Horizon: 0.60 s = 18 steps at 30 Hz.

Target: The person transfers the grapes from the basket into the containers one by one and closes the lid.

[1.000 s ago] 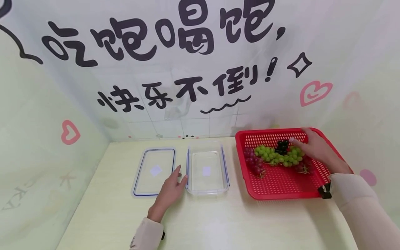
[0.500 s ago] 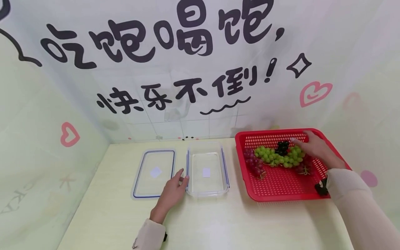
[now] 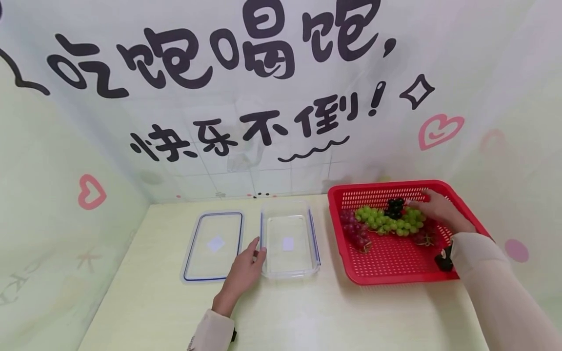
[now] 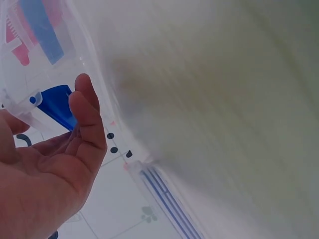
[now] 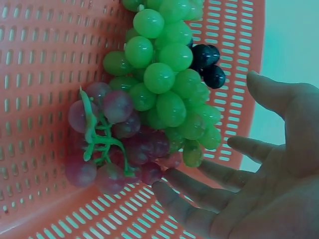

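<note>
My left hand (image 3: 245, 268) is at the left side of a clear food container (image 3: 287, 265), fingers loosely bent. In the left wrist view its fingers (image 4: 88, 119) are beside a blue side clip (image 4: 56, 103); whether they press on it I cannot tell. My right hand (image 3: 441, 209) reaches into a red basket (image 3: 395, 268), fingers spread and nothing held. In the right wrist view its fingertips come close to a bunch of dark red grapes (image 5: 117, 107) with a green stem. Green grapes (image 5: 169, 107) and black grapes (image 5: 213, 75) lie beside that bunch.
The container's flat lid (image 3: 215, 265), with a blue seal, lies left of it on the pale table (image 3: 303, 317). Purple grapes (image 3: 354, 229) are at the basket's left side. A printed wall sheet (image 3: 263, 170) stands behind the table.
My right hand has shifted slightly left and lower in the basket over the grapes. My left hand has moved slightly nearer the container's side. The view has turned slightly.
</note>
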Each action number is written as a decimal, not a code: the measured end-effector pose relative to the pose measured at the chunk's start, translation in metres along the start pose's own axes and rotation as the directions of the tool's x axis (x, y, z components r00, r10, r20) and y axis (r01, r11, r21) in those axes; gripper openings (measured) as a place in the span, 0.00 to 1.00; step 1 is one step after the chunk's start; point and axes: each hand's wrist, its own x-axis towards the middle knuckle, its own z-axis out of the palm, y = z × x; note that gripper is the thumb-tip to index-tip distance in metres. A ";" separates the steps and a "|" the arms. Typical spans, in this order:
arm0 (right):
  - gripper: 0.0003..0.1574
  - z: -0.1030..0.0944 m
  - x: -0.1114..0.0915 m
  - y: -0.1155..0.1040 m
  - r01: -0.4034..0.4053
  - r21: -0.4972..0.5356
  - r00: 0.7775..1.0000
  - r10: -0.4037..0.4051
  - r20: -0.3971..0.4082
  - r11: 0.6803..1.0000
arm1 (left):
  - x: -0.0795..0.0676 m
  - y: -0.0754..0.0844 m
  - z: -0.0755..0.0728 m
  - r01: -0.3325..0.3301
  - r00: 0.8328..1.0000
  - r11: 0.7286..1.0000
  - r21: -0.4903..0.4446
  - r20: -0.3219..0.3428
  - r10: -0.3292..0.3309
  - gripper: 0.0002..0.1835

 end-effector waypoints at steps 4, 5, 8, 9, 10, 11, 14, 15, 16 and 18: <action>0.57 0.002 0.004 0.001 -0.022 -0.012 1.000 0.022 0.022 1.000 | 0.000 0.000 0.000 -0.018 1.000 1.000 -0.001 0.001 0.018 0.30; 0.57 0.003 0.005 0.002 -0.024 -0.010 0.999 0.024 0.029 1.000 | 0.000 0.000 0.000 -0.023 1.000 1.000 -0.001 0.003 0.023 0.30; 0.56 0.006 0.009 0.005 -0.030 -0.029 0.999 0.031 0.041 0.999 | 0.000 0.000 0.001 -0.032 0.999 0.999 -0.006 0.009 0.032 0.30; 0.55 0.007 0.011 0.006 -0.027 -0.035 0.999 0.029 0.044 0.999 | 0.000 0.000 0.001 -0.032 0.999 0.999 -0.005 0.010 0.032 0.30; 0.55 0.008 0.012 0.007 -0.030 -0.035 0.998 0.032 0.047 0.999 | 0.000 -0.001 0.001 -0.031 0.999 1.000 -0.005 0.011 0.031 0.30; 0.55 0.009 0.014 0.009 -0.029 -0.045 0.998 0.031 0.047 0.999 | 0.000 -0.001 0.001 -0.029 1.000 1.000 -0.006 0.011 0.029 0.31; 0.53 0.011 0.016 0.011 -0.009 -0.072 0.999 0.012 0.035 0.997 | 0.000 -0.001 0.001 -0.022 1.000 1.000 -0.003 0.010 0.022 0.31; 0.53 0.012 0.017 0.012 -0.006 -0.077 1.000 0.008 0.030 0.997 | 0.000 -0.001 0.001 -0.020 1.000 1.000 -0.001 0.010 0.020 0.31; 0.53 0.013 0.017 0.012 -0.004 -0.076 1.000 0.006 0.026 0.997 | 0.000 -0.001 0.001 -0.018 1.000 1.000 -0.001 0.011 0.018 0.31; 0.53 0.014 0.017 0.011 0.001 -0.083 1.000 0.001 0.024 0.997 | 0.000 -0.001 0.002 -0.014 1.000 1.000 -0.001 0.012 0.014 0.31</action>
